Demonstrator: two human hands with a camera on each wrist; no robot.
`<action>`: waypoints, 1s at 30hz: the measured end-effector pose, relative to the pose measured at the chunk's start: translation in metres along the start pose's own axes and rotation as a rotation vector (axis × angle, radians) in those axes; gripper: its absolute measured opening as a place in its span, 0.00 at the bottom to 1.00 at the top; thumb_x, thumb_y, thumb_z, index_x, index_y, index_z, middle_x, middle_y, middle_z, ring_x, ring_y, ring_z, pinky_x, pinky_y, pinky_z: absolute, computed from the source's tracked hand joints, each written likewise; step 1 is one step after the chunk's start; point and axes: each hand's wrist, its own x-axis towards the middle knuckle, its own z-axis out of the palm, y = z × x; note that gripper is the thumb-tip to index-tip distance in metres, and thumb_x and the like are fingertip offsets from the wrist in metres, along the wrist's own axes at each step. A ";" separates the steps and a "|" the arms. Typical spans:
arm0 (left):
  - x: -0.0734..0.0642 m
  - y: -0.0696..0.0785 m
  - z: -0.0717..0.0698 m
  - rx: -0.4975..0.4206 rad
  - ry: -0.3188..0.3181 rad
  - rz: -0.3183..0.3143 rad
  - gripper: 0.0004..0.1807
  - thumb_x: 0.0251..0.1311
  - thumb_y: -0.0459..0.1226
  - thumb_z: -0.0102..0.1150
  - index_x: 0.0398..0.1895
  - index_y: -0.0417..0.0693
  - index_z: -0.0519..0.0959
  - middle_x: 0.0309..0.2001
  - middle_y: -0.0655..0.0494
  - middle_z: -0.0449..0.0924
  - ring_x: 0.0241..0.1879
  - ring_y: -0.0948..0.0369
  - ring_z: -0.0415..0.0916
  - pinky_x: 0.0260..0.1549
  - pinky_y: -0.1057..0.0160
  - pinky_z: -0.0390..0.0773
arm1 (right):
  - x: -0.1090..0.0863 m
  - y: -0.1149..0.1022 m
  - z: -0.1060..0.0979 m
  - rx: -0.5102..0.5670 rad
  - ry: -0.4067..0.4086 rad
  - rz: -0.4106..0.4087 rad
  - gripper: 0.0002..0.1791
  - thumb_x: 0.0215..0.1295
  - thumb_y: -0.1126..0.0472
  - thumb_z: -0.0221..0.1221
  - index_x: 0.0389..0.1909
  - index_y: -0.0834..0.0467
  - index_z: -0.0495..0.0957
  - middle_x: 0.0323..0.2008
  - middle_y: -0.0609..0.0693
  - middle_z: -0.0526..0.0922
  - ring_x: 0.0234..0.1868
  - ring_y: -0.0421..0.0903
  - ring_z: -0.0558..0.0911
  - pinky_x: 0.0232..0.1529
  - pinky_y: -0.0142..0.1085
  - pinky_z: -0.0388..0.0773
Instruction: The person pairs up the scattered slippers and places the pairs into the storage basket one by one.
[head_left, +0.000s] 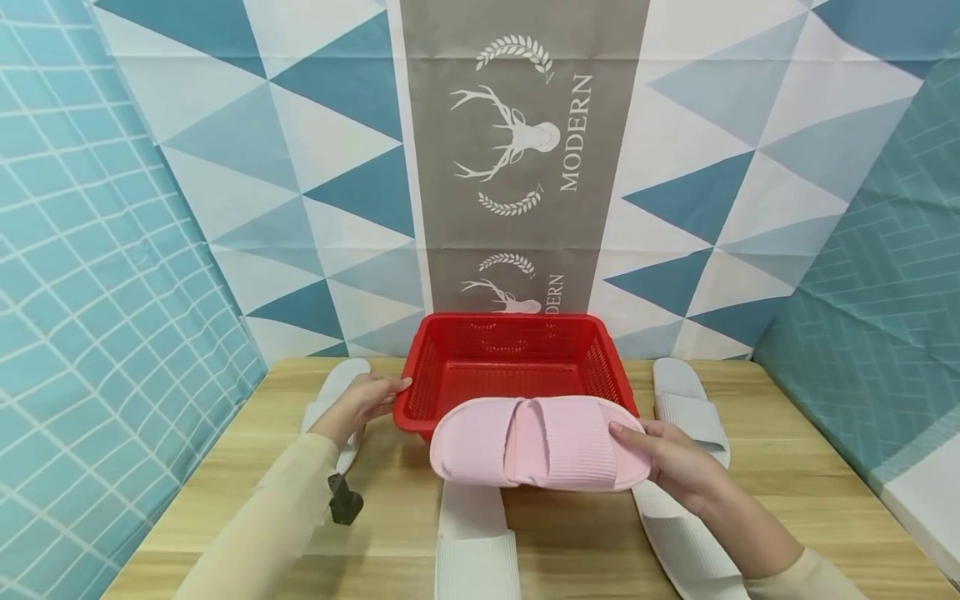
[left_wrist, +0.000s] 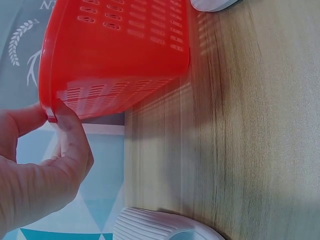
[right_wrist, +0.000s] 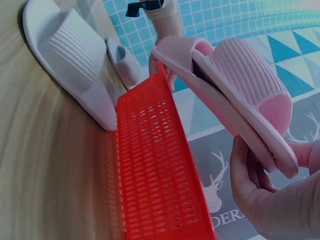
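A pair of pink slippers [head_left: 577, 442], laid together, is held level above the front rim of the red plastic basket [head_left: 450, 337]. My right hand [head_left: 682, 462] grips them at one end, with thumb and fingers on opposite faces in the right wrist view. There, the two slippers [right_wrist: 245, 70] show stacked beside the perforated basket wall [right_wrist: 155, 165]. At the basket's left rim, my left hand [head_left: 366, 398] pinches the edge between thumb and fingers. The left wrist view shows this hand [left_wrist: 45, 175] from close by, with fingers under the rim. Nothing lies inside the basket.
Pale slippers lie around on the wooden table [head_left: 397, 517]: one at far left [head_left: 333, 387], one in the front middle [head_left: 477, 558], one at right [head_left: 686, 408] and another partly behind my right arm [head_left: 690, 542]. A patterned backdrop [head_left: 517, 125] rises behind the basket.
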 end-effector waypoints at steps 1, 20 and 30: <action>0.000 0.001 0.000 0.006 0.001 -0.002 0.26 0.65 0.38 0.54 0.60 0.27 0.68 0.41 0.51 0.83 0.34 0.66 0.81 0.61 0.54 0.75 | 0.000 -0.002 -0.001 0.004 0.023 0.006 0.10 0.73 0.54 0.49 0.44 0.53 0.75 0.33 0.39 0.86 0.35 0.35 0.85 0.42 0.27 0.82; 0.000 0.003 -0.002 -0.026 0.010 0.006 0.24 0.65 0.38 0.55 0.59 0.29 0.71 0.31 0.58 0.83 0.30 0.68 0.80 0.51 0.60 0.82 | 0.000 -0.019 -0.016 0.006 0.100 0.032 0.15 0.72 0.50 0.49 0.51 0.56 0.69 0.36 0.38 0.85 0.39 0.34 0.83 0.44 0.26 0.81; -0.003 -0.003 0.004 -0.021 0.058 0.013 0.24 0.65 0.38 0.56 0.58 0.28 0.71 0.41 0.47 0.83 0.33 0.65 0.81 0.48 0.61 0.83 | 0.003 -0.022 -0.020 0.083 0.063 0.049 0.13 0.72 0.51 0.49 0.51 0.53 0.69 0.39 0.39 0.84 0.41 0.36 0.83 0.46 0.27 0.82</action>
